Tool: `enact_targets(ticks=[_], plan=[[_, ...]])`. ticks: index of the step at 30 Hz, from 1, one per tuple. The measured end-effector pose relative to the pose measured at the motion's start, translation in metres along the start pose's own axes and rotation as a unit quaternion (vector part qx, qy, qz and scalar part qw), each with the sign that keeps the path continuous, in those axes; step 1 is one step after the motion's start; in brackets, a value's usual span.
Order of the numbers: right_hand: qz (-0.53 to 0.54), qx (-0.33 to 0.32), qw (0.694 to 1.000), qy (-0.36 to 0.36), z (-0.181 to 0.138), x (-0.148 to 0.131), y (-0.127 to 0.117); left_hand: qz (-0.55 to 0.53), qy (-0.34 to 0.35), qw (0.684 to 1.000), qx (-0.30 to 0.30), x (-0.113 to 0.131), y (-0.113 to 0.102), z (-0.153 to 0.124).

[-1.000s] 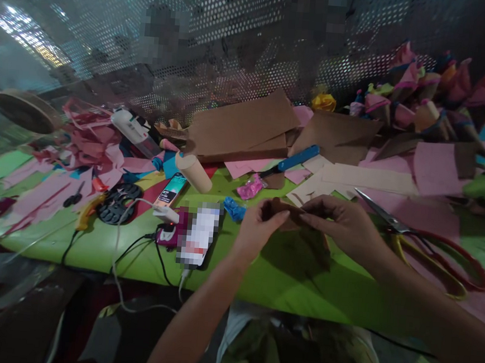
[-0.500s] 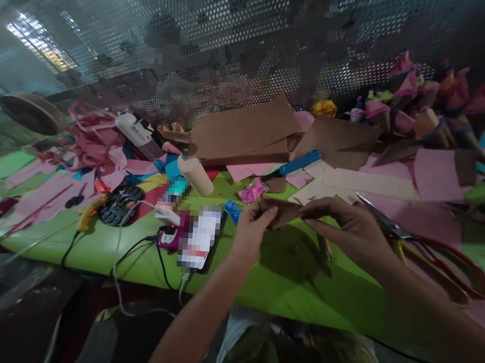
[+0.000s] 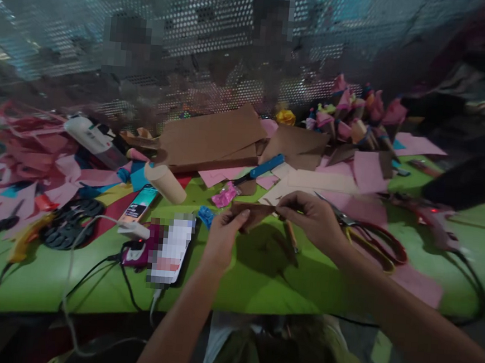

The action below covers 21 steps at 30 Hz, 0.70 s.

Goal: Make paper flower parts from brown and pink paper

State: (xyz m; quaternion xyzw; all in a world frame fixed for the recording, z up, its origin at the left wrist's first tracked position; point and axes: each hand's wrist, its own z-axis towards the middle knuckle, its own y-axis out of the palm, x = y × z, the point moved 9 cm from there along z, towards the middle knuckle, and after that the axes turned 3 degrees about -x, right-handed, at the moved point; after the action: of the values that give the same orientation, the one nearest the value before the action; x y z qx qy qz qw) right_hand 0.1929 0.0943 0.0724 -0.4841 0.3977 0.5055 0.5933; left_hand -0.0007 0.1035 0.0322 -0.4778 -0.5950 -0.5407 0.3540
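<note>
Far left of the bench (image 3: 70,280), near its front edge: a yellow-handled tool (image 3: 25,240) and a black round perforated disc (image 3: 66,226), with small black scissors (image 3: 6,223) beside them on pink paper scraps. Toward the back left edge lies a white glue gun (image 3: 90,136). A cream paper roll (image 3: 165,183) lies tilted further in, with a phone (image 3: 140,204) just in front of it. Cables run from a magenta device (image 3: 136,251) over the front edge.

Centre, front: the left hand (image 3: 221,238) is closed in a pinch, thumb and fingertips gripping the left end of a brown paper piece (image 3: 254,213). The piece is held just above the green surface, between both hands. The right hand (image 3: 315,221) pinches its right end, fingers curled. A brown pencil (image 3: 291,235) lies on the bench just under the right hand.

Behind the hands: a pink wrapper (image 3: 225,195), a blue-handled cutter (image 3: 264,166), and stacked brown card sheets (image 3: 212,137) near the back edge.

Right of centre: large scissors with red and yellow handles (image 3: 367,241) lie just beside the right wrist. At the back right edge stands a cluster of paper cones (image 3: 352,120) in pink and tan. A black cable (image 3: 470,277) curves near the right edge.
</note>
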Motion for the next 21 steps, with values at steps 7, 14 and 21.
enact_targets(ticks=[7, 14, 21], plan=[[0.068, -0.010, 0.997, 0.023, 0.008, -0.003, -0.002, 0.032, 0.074, 0.997, -0.012, 0.014, 0.004, -0.002], [-0.004, -0.078, 0.993, 0.085, 0.008, 0.008, 0.021, 0.063, 0.083, 0.994, -0.045, 0.010, 0.008, -0.002], [0.017, -0.065, 0.991, 0.116, 0.009, 0.010, 0.010, 0.066, 0.112, 0.990, -0.047, 0.013, 0.005, -0.004]])
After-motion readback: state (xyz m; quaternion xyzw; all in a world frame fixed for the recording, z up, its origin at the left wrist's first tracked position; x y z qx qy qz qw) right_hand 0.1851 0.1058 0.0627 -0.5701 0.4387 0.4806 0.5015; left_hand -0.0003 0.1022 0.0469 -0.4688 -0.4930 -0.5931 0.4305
